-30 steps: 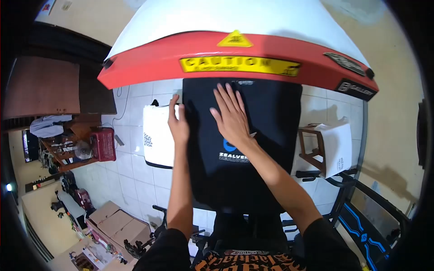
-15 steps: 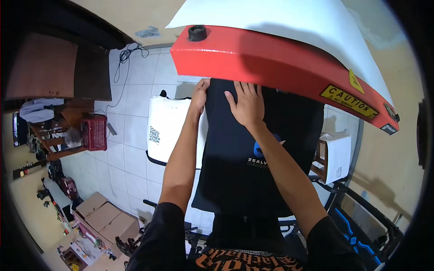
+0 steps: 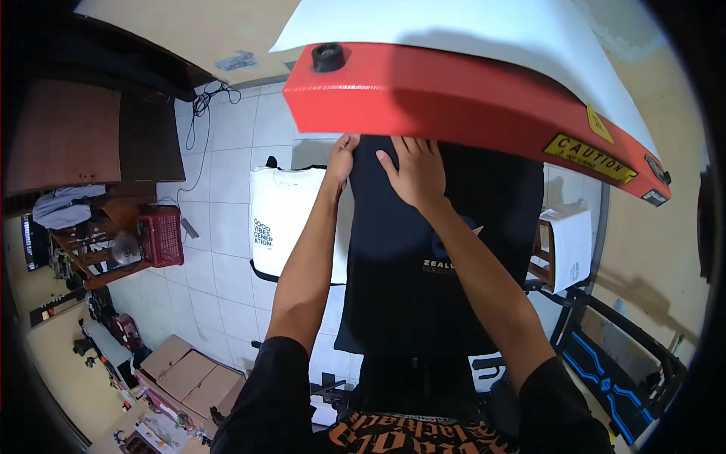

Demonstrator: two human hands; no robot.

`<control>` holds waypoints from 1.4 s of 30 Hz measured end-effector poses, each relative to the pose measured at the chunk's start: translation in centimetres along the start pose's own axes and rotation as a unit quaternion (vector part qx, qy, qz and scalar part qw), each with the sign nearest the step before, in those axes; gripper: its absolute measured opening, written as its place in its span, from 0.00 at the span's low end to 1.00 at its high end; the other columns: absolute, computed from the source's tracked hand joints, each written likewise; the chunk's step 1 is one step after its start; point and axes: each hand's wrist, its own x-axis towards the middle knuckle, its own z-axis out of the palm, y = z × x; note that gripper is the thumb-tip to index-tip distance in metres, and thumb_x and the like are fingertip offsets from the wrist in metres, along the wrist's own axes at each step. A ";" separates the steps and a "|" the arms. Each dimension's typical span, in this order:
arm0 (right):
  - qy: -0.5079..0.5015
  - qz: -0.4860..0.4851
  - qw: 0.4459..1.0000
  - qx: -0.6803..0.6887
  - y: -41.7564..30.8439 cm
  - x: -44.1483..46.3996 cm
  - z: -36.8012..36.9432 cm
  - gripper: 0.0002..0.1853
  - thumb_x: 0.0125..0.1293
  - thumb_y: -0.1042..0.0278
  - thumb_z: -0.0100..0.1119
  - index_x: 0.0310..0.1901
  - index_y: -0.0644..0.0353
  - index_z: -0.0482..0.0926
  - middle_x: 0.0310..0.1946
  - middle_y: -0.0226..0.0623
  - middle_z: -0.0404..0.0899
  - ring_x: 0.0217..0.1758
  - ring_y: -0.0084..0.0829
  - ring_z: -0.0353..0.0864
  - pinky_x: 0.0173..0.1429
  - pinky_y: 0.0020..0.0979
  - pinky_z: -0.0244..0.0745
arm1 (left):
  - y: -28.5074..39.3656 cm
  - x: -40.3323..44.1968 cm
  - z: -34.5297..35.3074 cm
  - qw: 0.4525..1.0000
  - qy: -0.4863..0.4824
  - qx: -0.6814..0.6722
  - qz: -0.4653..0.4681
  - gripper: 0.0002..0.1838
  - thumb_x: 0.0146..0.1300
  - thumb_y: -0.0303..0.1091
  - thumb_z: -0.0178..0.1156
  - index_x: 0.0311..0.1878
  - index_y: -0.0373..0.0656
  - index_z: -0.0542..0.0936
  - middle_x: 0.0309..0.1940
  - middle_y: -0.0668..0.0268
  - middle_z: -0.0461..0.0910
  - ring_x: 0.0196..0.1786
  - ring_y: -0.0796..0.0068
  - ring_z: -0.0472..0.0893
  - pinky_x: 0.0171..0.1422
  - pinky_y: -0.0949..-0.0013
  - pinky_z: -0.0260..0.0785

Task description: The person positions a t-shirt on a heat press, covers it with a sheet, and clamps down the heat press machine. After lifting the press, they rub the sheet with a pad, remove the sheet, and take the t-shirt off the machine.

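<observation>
A black T-shirt [image 3: 408, 303] with a small chest print lies spread under the raised red heat press [image 3: 423, 98]. At the shirt's upper left edge, my left hand [image 3: 342, 160] has its fingers curled around the fabric. Flat on the shirt's upper middle rests my right hand [image 3: 418, 172], its thumb spread and its fingertips partly hidden beneath the press. My right forearm crosses over part of the printed logo [image 3: 440, 265].
To the left lies a white printed T-shirt [image 3: 291, 216]. A wooden stool with a white printed cloth [image 3: 569, 250] stands right. A red crate [image 3: 160, 236], a cardboard box [image 3: 189, 374] and a coiled cable [image 3: 200, 102] are farther left. The press carries a yellow caution label [image 3: 590, 157].
The view has shifted slightly. The black shirt's lower left corner and print appear a little farther right, and my right forearm covers more of the logo. Both hands keep nearly the same pose.
</observation>
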 end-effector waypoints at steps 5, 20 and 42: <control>-0.040 -0.082 0.996 -0.020 -2.3 -2.3 -1.0 0.35 0.76 0.44 0.55 0.77 0.57 0.68 0.80 0.46 0.62 0.84 0.49 0.57 0.84 0.61 0.49 | 1.0 -0.5 0.1 0.998 -0.024 0.062 0.021 0.17 0.84 0.45 0.51 0.43 0.44 0.81 0.34 0.75 0.77 0.40 0.83 0.72 0.51 0.73 0.67; -0.296 -0.162 0.860 0.384 -17.3 -34.6 -5.4 0.27 0.77 0.62 0.55 0.76 0.53 0.70 0.83 0.39 0.58 0.85 0.35 0.58 0.86 0.54 0.52 | 0.7 0.4 0.8 0.935 0.190 0.235 0.185 0.17 0.80 0.40 0.54 0.58 0.35 0.81 0.53 0.53 0.84 0.56 0.60 0.81 0.65 0.60 0.70; 0.120 0.100 0.988 -0.009 21.3 -2.8 -7.4 0.08 0.72 0.70 0.59 0.50 0.58 0.77 0.50 0.45 0.78 0.57 0.52 0.76 0.65 0.51 0.71 | 10.1 1.1 12.0 0.818 0.012 0.526 0.233 0.08 0.62 0.30 0.73 0.43 0.41 0.88 0.37 0.61 0.89 0.40 0.64 0.89 0.49 0.62 0.78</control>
